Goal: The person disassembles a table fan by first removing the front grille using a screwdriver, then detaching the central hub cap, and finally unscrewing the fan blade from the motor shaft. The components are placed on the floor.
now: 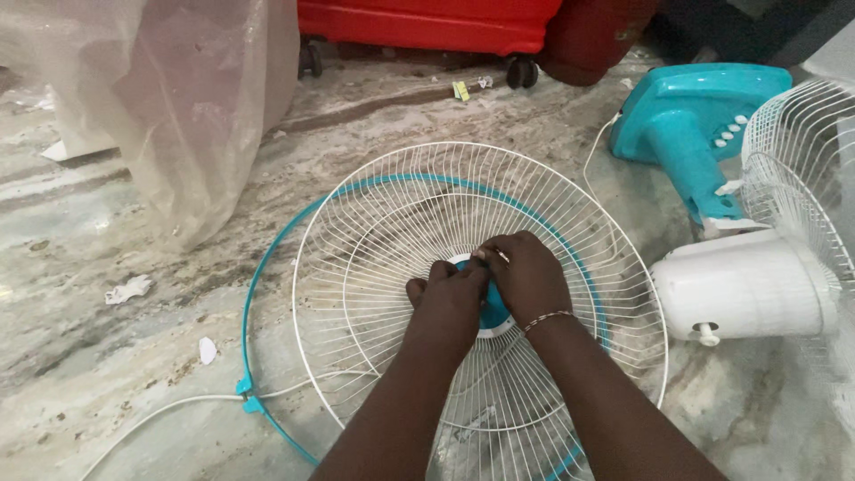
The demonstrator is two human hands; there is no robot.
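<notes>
on the marbled stone floor lies a round white wire fan guard, flat and face up, with a loose teal plastic ring lying around and partly under it; the ring's clasp sits at the lower left, beside a white cord. both hands meet over the teal hub at the middle of the guard. left hand is curled with its fingers bunched, pressing down at the hub. right hand lies just beside it, touching it, thumb and forefinger pinched together on something small at the centre; what it is cannot be told. a thin bracelet circles the right wrist.

to the right, near the guard, a white fan motor housing lies on its side with a second white guard fixed to it, and behind that a teal fan base with white buttons. at upper left stands a clear plastic bag. along the top edge sits a red wheeled case.
</notes>
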